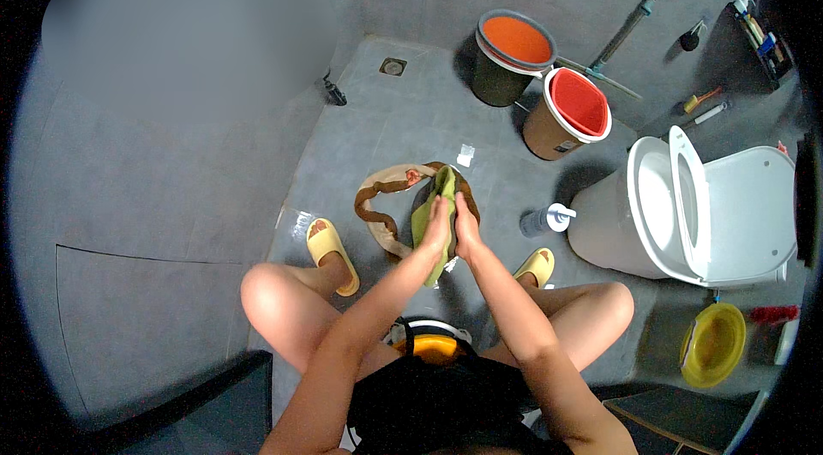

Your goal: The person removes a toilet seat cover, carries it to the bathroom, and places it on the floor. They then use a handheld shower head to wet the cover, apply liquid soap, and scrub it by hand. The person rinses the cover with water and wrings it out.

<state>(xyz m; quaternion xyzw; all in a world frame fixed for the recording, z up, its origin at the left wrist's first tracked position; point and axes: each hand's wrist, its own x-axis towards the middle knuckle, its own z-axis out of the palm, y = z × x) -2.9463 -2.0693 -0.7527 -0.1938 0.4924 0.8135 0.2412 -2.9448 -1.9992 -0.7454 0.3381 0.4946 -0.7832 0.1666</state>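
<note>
Between my two palms a green cloth shoe or slipper-like fabric piece is pressed, with a dark grey side facing right; its exact kind I cannot tell. My left hand lies flat against its left side, and my right hand lies along its right side, fingers pointing away from me. Beneath and to the left, a brown and beige fabric ring with a small reddish patch rests on the grey tiled floor. Part of the ring is hidden by the green piece.
A pump bottle stands right of my hands, beside the white toilet. Farther back are a dark bucket with an orange inside and a brown bin holding a red basin. A squeegee pole leans behind them.
</note>
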